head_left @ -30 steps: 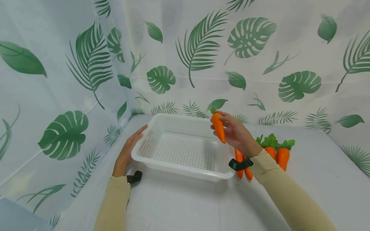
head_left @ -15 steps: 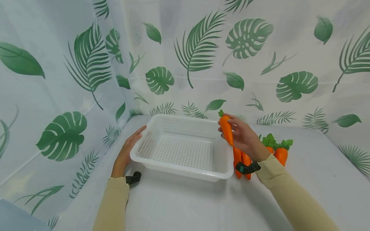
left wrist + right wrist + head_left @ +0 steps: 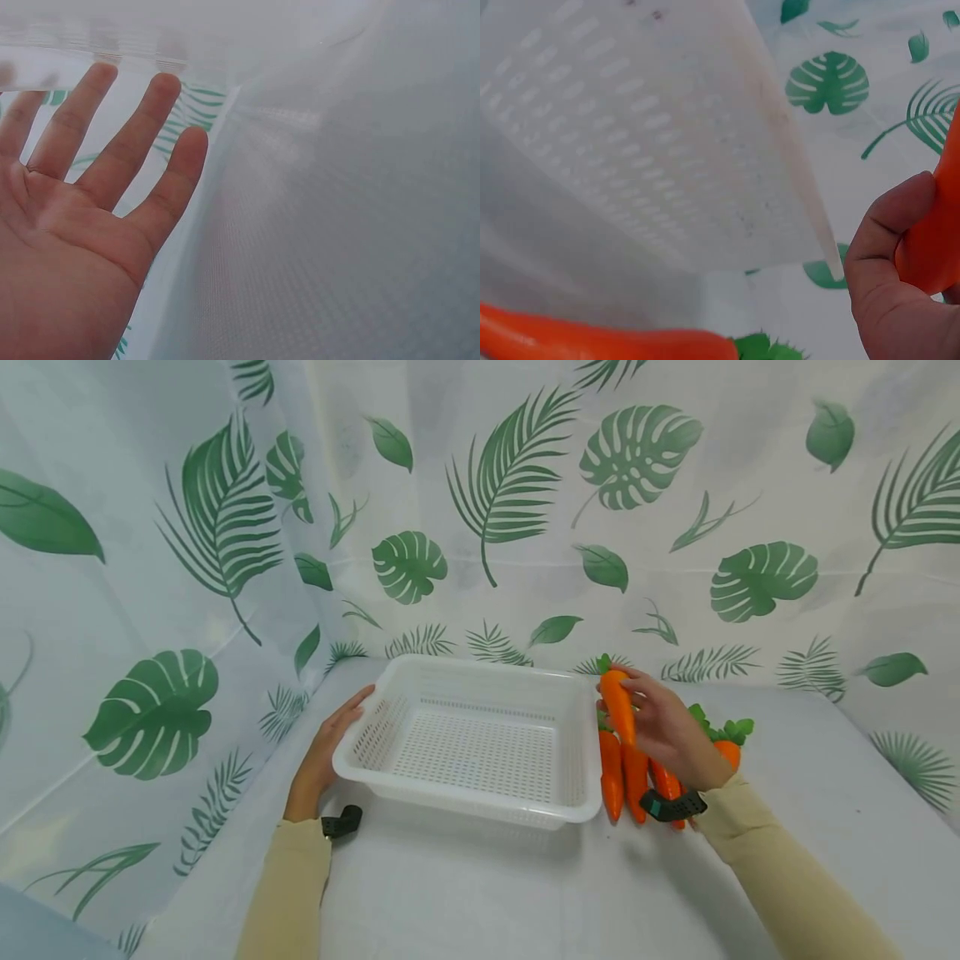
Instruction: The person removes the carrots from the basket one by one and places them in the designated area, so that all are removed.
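Note:
A white perforated plastic basket (image 3: 480,756) lies in the middle of the head view, with nothing in it. My left hand (image 3: 326,752) touches its left side; in the left wrist view the fingers (image 3: 124,154) are straight and spread beneath the rim. Just right of the basket, my right hand (image 3: 671,731) pinches an orange carrot (image 3: 618,702), its green top up and its tip down. Several more carrots (image 3: 611,781) lie below that hand, partly hidden by it and the wrist. The right wrist view shows the thumb against the held carrot (image 3: 930,244).
Everything stands on a white-covered table (image 3: 465,893). A leaf-printed curtain (image 3: 525,510) hangs close behind the basket and along the left side. Beyond my right wrist, another carrot (image 3: 727,753) with a leafy top shows in part. Black bands circle both wrists.
My right hand has moved to the right with the carrot, from the basket's right rim to above the lying carrots. My left hand stays at the basket's left side.

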`<state>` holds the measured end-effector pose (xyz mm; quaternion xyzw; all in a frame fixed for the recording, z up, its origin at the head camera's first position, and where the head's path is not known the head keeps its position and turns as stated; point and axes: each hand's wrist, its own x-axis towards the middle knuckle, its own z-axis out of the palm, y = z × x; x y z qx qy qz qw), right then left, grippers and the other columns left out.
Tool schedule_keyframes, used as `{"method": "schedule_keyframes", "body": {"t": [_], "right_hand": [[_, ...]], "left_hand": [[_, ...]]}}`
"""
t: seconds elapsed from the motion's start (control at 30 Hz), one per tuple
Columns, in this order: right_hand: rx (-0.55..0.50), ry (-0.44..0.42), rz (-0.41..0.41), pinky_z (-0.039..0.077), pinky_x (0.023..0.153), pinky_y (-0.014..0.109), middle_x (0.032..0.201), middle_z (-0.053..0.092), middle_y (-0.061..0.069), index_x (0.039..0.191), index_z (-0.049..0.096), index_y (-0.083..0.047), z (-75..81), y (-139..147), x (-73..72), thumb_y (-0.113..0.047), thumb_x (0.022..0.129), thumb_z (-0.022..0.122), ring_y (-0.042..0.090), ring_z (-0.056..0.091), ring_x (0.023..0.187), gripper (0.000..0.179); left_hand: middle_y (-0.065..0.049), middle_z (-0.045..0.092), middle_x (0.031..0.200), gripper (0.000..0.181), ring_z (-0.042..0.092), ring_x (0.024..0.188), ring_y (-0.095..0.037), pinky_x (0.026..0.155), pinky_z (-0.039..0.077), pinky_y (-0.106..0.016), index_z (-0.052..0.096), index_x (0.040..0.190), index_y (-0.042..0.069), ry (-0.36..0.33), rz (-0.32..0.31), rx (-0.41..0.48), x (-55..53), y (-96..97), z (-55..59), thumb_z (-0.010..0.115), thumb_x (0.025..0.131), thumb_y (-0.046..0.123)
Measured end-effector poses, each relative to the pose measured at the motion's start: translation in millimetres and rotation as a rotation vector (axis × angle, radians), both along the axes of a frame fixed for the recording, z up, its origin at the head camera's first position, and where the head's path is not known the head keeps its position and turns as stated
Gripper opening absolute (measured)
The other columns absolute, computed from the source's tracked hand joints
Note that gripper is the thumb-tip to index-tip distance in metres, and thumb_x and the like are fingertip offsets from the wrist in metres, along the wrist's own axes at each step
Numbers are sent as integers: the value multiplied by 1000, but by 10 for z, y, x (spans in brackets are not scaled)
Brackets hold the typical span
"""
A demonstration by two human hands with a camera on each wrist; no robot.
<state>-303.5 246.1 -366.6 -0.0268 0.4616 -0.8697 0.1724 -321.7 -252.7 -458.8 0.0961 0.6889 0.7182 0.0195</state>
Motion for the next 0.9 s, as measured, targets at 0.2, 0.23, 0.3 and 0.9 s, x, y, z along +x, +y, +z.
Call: {"method": "schedule_keyframes", "body": {"t": [0.2, 0.23, 0.3, 0.9], "right_hand": [[33, 13, -19, 57, 99, 34, 145, 49, 6, 168, 23, -20, -56, 214, 64, -22, 115, 51, 25, 58, 119, 60], [25, 6, -22, 56, 99, 34, 145, 50, 6, 167, 25, -21, -59, 250, 69, -22, 115, 51, 25, 58, 118, 59], [31, 6, -29, 56, 99, 33, 146, 50, 5, 165, 29, -22, -69, 326, 82, -22, 115, 51, 25, 60, 118, 55], [46, 11, -80, 60, 95, 36, 132, 66, 1, 149, 54, -27, -219, 895, 239, -22, 115, 51, 23, 67, 113, 35]], "left_hand": [[-8, 39, 169, 55, 53, 128, -13, 97, 50, -21, 34, 170, 23, -7, 4, 1, 1, -5, 7, 41, 117, 38], [-8, 39, 169, 55, 54, 126, -13, 95, 50, -21, 34, 170, 23, -7, 5, 2, -1, -6, 7, 41, 117, 38], [-9, 40, 168, 55, 55, 123, -12, 94, 51, -21, 35, 170, 23, -7, 5, 3, -1, -5, 8, 41, 118, 37], [-10, 36, 171, 55, 53, 130, -12, 97, 50, -20, 33, 171, 20, 20, 10, -5, 15, 25, 7, 39, 118, 37]]}}
